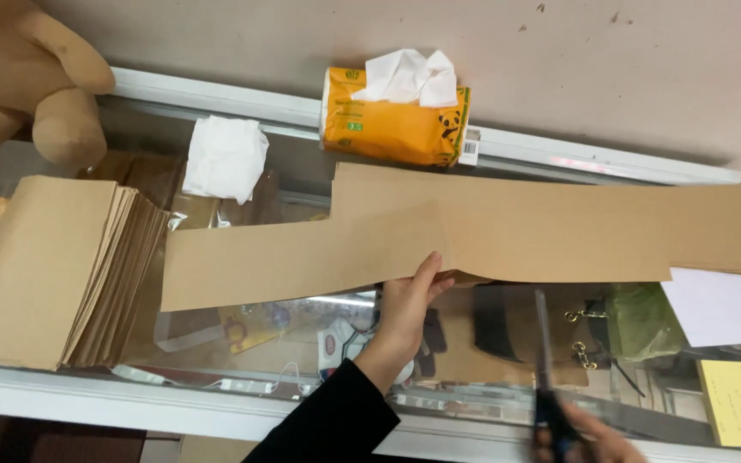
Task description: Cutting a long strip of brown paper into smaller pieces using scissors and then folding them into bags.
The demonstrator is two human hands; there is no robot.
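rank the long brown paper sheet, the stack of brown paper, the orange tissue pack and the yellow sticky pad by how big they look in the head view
1. long brown paper sheet
2. stack of brown paper
3. orange tissue pack
4. yellow sticky pad, though the frame edge may crop it

Soft indoor light, glare on glass, motion-blurred scissors [549, 394].

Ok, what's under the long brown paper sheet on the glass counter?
The long brown paper sheet lies on a glass counter. The left hand grips its near edge. Through the glass below, small items show dimly. Whatever lies directly beneath the sheet is covered.
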